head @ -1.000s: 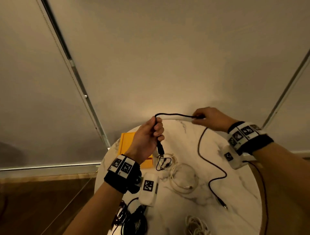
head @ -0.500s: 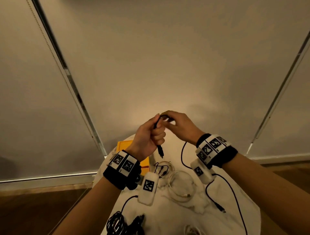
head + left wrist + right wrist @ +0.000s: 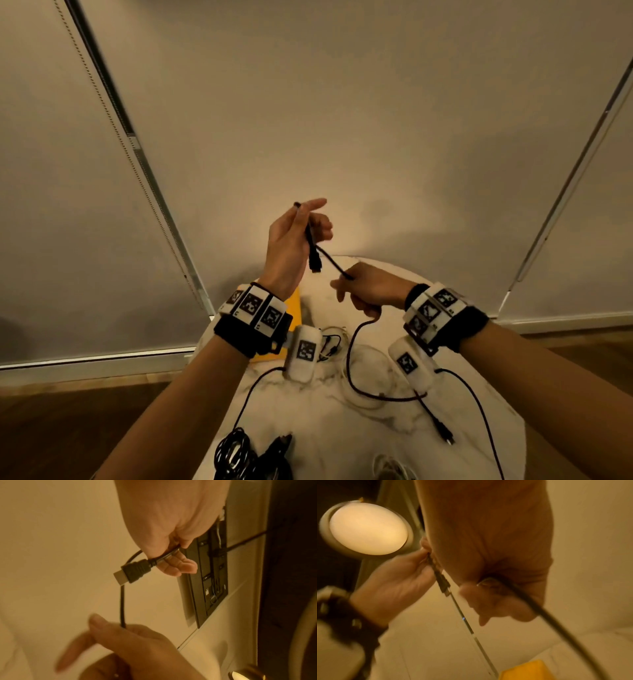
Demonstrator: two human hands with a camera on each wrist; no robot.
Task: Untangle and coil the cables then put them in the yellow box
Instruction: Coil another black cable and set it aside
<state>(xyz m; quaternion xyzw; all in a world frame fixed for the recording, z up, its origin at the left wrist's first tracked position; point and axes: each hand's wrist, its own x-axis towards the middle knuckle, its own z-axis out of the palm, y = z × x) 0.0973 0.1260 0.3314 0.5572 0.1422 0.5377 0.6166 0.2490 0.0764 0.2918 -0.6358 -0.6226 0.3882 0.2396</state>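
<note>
My left hand point(image 3: 307, 224) is raised over the table's far edge and pinches a black cable point(image 3: 330, 263) just behind its plug point(image 3: 314, 266), which hangs down. In the left wrist view the flat metal-tipped plug point(image 3: 132, 572) sticks out below the pinching fingers point(image 3: 178, 566). Lower and to the right, my right hand point(image 3: 358, 286) grips the same cable. From there the cable drops and loops across the marble table point(image 3: 342, 431) to its other plug point(image 3: 445, 438). The yellow box point(image 3: 293, 308) is mostly hidden behind my left wrist; its corner point(image 3: 525, 669) shows in the right wrist view.
A loosely coiled white cable point(image 3: 373, 404) and a small black cable point(image 3: 330, 344) lie mid-table. A bundled black cable point(image 3: 236, 452) and another white cable point(image 3: 390, 469) lie at the near edge. Wires trail from both wrist cameras. A lit round lamp point(image 3: 366, 528) is nearby.
The hands were together on the cable; now my left hand has lifted with the plug end, and my right hand has slid down and to the right along the cable.
</note>
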